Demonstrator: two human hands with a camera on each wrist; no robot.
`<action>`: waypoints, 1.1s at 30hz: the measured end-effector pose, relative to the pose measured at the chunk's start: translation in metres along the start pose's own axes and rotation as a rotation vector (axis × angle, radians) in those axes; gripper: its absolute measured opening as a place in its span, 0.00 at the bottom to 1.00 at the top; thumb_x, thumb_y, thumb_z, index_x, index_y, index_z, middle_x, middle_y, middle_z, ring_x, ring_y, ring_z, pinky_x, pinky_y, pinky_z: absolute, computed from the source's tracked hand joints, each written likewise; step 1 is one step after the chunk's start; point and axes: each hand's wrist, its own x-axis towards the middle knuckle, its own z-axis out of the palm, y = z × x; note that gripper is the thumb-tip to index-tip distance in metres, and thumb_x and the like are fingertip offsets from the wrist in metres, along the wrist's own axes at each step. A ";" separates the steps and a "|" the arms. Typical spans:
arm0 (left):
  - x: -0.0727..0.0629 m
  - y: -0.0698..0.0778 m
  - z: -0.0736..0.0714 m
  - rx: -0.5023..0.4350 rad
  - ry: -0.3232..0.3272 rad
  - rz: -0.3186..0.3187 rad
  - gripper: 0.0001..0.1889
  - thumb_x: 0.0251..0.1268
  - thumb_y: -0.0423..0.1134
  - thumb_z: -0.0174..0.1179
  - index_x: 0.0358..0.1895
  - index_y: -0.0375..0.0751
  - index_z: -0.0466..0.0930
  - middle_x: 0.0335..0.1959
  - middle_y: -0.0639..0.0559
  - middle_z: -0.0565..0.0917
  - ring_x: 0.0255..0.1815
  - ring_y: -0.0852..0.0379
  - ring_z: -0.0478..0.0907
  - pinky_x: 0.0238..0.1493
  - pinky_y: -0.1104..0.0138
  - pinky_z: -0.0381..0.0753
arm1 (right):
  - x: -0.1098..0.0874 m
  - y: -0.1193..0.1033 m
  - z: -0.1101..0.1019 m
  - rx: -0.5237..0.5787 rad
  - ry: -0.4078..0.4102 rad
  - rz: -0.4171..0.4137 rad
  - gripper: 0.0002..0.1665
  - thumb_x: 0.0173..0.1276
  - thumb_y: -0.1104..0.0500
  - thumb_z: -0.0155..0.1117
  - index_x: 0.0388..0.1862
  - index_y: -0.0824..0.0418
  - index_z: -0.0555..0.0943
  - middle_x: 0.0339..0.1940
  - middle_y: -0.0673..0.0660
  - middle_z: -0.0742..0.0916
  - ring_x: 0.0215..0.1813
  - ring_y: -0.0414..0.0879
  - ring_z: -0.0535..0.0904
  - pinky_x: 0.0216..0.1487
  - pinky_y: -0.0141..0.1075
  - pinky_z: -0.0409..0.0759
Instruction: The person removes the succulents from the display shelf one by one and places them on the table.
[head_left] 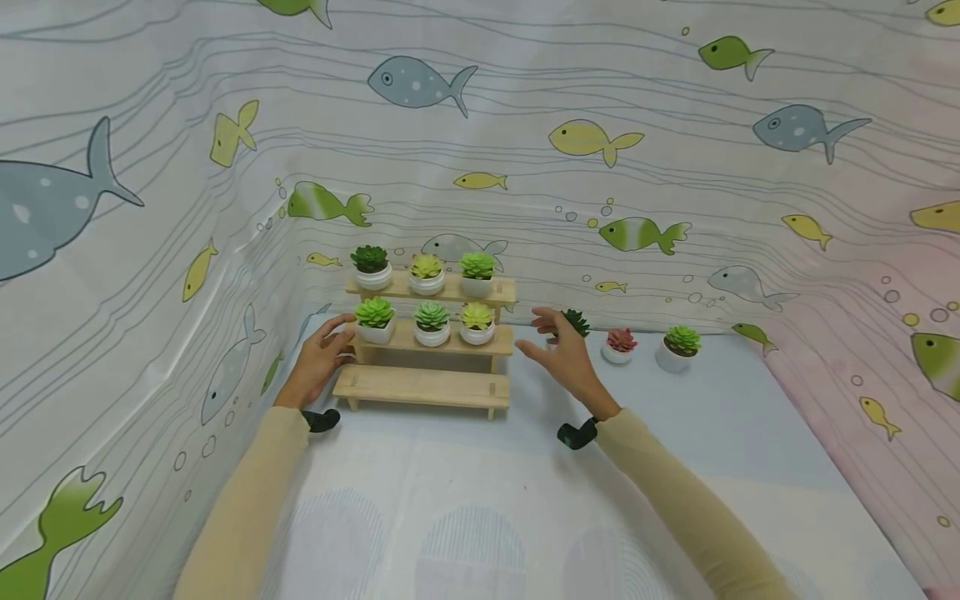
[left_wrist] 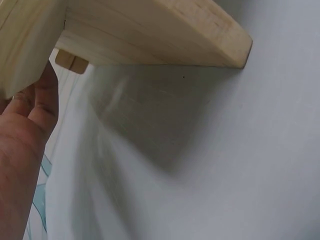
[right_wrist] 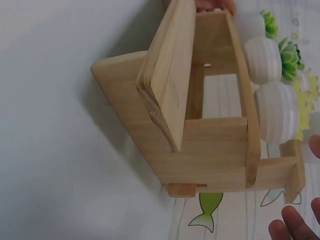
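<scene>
A three-tier wooden plant stand [head_left: 420, 385] is on the cloth-covered table in the head view. Its top and middle tiers each bear three small potted succulents, among them a yellow one [head_left: 477, 325] on the middle tier. At the stand's left end my left hand [head_left: 318, 360] holds the middle tier. In the left wrist view, the fingers [left_wrist: 44, 100] reach behind the wood. My right hand [head_left: 564, 357] is off the stand's right end, fingers spread and apart from the wood. Its fingertips [right_wrist: 292, 225] show at the right wrist view's lower right corner.
Right of the stand are a dark green succulent [head_left: 576, 323], partly behind my right hand, a red succulent [head_left: 619, 343] and a green one [head_left: 681, 348] in white pots. Fish-print cloth [head_left: 525, 100] walls the table at the back and sides.
</scene>
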 end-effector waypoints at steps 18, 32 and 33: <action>-0.006 0.012 0.003 -0.018 -0.019 -0.040 0.26 0.75 0.45 0.63 0.73 0.52 0.71 0.44 0.56 0.82 0.46 0.52 0.78 0.55 0.52 0.77 | 0.012 -0.013 0.039 -0.012 -0.045 -0.082 0.41 0.67 0.49 0.76 0.74 0.62 0.71 0.60 0.59 0.82 0.61 0.55 0.77 0.63 0.52 0.76; -0.009 0.016 0.007 -0.026 -0.009 -0.051 0.26 0.75 0.43 0.64 0.73 0.52 0.71 0.44 0.54 0.83 0.46 0.52 0.78 0.54 0.52 0.78 | 0.019 -0.022 0.051 0.025 -0.046 -0.068 0.40 0.65 0.49 0.78 0.71 0.61 0.73 0.59 0.58 0.82 0.60 0.52 0.78 0.64 0.42 0.75; -0.007 0.012 0.006 -0.022 -0.007 -0.042 0.27 0.75 0.44 0.64 0.73 0.53 0.71 0.44 0.55 0.83 0.46 0.53 0.79 0.53 0.54 0.79 | 0.019 -0.024 0.051 0.026 -0.047 -0.062 0.40 0.65 0.49 0.78 0.71 0.61 0.73 0.58 0.57 0.82 0.60 0.51 0.78 0.64 0.42 0.75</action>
